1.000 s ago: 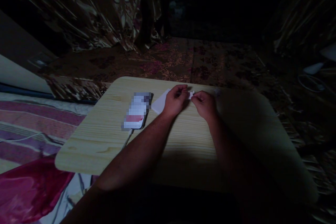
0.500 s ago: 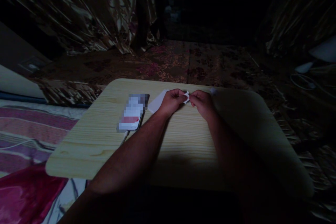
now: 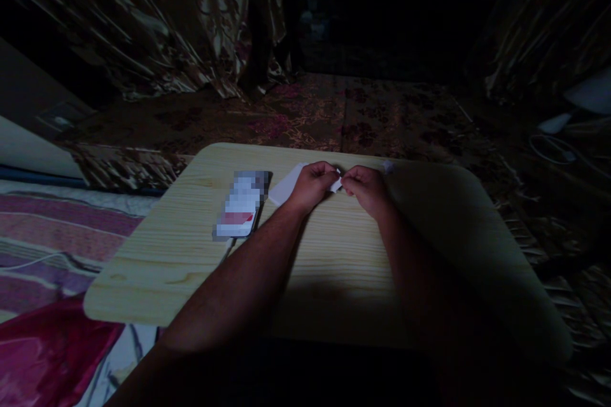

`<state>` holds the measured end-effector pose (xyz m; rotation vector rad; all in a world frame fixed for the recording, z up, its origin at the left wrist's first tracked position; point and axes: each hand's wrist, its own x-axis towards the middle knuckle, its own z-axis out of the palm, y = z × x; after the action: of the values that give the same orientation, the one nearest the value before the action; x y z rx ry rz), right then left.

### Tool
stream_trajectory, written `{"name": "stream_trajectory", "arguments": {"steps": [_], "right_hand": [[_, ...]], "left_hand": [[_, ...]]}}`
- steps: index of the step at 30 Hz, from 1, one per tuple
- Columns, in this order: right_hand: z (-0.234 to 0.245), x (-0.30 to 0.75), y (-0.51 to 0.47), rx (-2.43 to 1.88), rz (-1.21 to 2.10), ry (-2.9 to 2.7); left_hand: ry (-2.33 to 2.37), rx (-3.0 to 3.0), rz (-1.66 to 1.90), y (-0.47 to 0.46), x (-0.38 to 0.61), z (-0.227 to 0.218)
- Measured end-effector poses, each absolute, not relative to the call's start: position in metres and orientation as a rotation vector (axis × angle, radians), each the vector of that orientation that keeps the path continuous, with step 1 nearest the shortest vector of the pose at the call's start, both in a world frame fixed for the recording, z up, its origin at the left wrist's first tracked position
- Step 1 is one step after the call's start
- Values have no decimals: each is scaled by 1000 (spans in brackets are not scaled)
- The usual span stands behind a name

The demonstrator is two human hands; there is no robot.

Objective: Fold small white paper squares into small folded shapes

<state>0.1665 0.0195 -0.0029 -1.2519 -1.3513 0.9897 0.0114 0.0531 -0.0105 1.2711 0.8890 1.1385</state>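
Over the far half of the wooden table, my left hand (image 3: 312, 186) is closed on a small piece of white paper (image 3: 337, 184), pinched between thumb and fingers. My right hand (image 3: 365, 187) is also closed, its fingertips pinching the paper's right edge. Behind and left of my left wrist lies a flat white sheet or pad (image 3: 285, 187), partly hidden by that hand. A small crumpled whitish scrap (image 3: 388, 167) rests on the table just beyond my right hand.
A phone (image 3: 241, 203) with a lit, blurred screen lies left of my left forearm, a white cable (image 3: 226, 250) at its near end. The light wooden table (image 3: 344, 254) has rounded corners. Patterned cloth (image 3: 315, 114) lies beyond it, a striped bed cover (image 3: 71, 235) to the left.
The small paper has turned and shifted slightly between my fingers, showing more below my left thumb. My right fingertips have moved slightly along its edge. The phone and sheet stay put.
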Motion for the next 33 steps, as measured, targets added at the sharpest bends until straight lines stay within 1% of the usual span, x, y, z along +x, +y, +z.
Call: {"name": "stream_trajectory", "arguments": {"steps": [18, 24, 33], "right_hand": [[-6, 169, 21, -1157, 1041, -1348], [-11, 170, 26, -1162, 995, -1215], [-17, 166, 28, -1154, 942, -1174]], "left_hand": [[898, 1200, 1161, 53, 12, -8], [746, 1044, 1191, 54, 11, -7], [826, 1059, 1311, 50, 15, -4]]}}
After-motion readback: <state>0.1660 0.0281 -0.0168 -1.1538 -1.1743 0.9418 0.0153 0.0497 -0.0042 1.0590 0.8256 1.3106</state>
